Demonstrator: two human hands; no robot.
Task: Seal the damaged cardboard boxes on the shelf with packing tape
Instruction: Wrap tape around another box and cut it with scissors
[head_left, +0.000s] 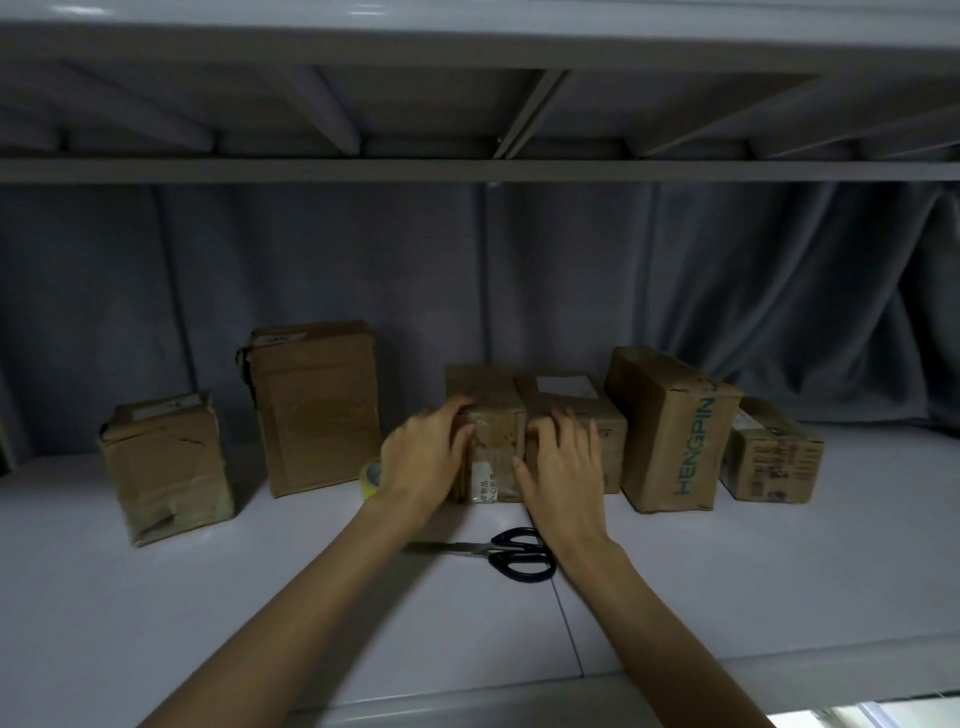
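While both my hands rest on the middle box (493, 441), I judge I am pressing tape flat along its front corner. My left hand (423, 454) curls over its upper left edge, fingers wrapped round the corner to steady it; my right hand (558, 467) lies on its front with fingers spread and fairly straight, pinching nothing. The box stands on the shelf (156, 597) just beside a second box (576, 415), with torn ones either side. The tape roll (371, 475) sits behind my left wrist, and the scissors (498, 553) lie before the box, both within easy reach for the next strip.
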